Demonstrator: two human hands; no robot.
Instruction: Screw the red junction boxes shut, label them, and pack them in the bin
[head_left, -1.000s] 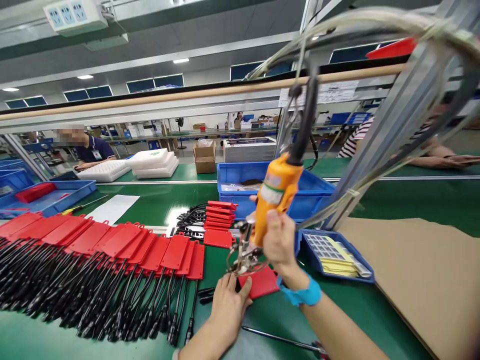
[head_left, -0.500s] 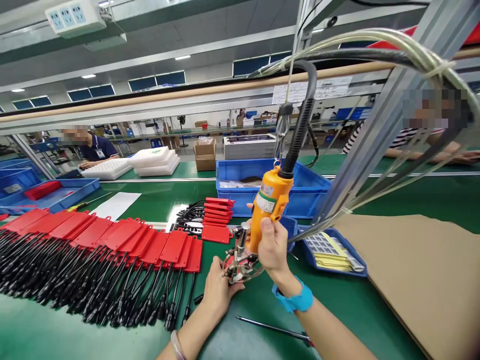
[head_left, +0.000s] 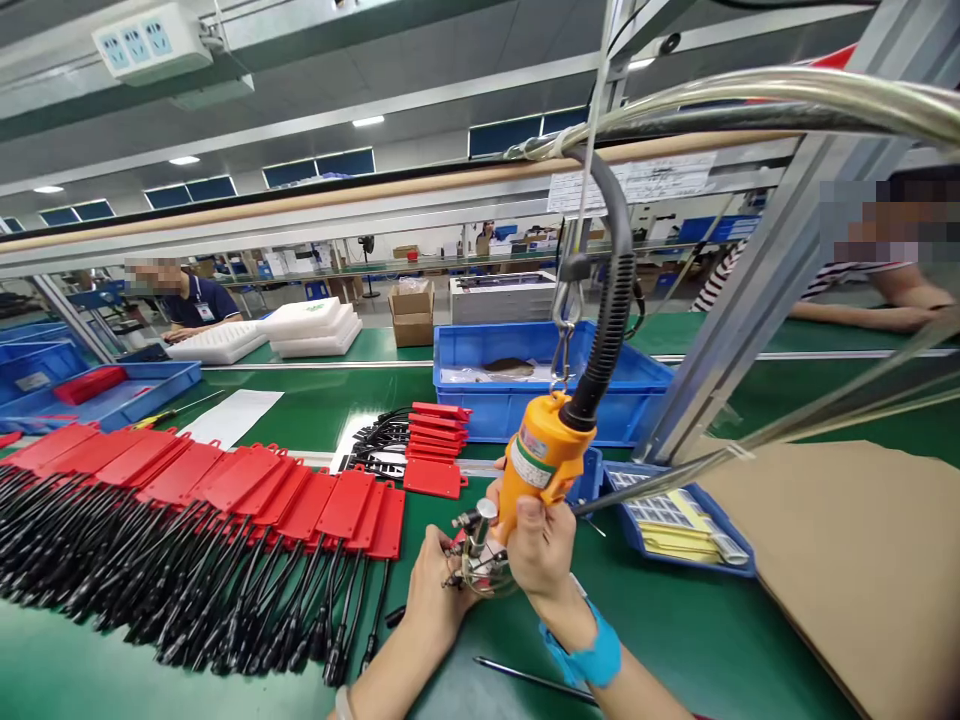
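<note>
Green matte worktop [head_left: 675,640]; right hand [head_left: 541,545] grip wraps orange plastic screwdriver [head_left: 541,462]; left hand [head_left: 433,590] pinches part beneath, unclear; flat red tags [head_left: 247,480] alongside.

Both forearms enter from the lower edge of the view and converge near its centre.

Right hand [head_left: 541,545]: raised above the work surface, back of the hand toward the camera. The fingers are curled in a closed fist grip with the thumb [head_left: 529,520] pointing upward. The wrist is bent slightly back and carries a bright blue band [head_left: 581,655]. The forearm is bare and runs toward the lower right.

Left hand [head_left: 433,592]: lower than the right hand, just beside it on its left. The palm faces down, with the fingers extended forward and pressed together at the tips. The wrist is straight and carries a thin pale bracelet [head_left: 344,703]. The forearm is bare.
</note>
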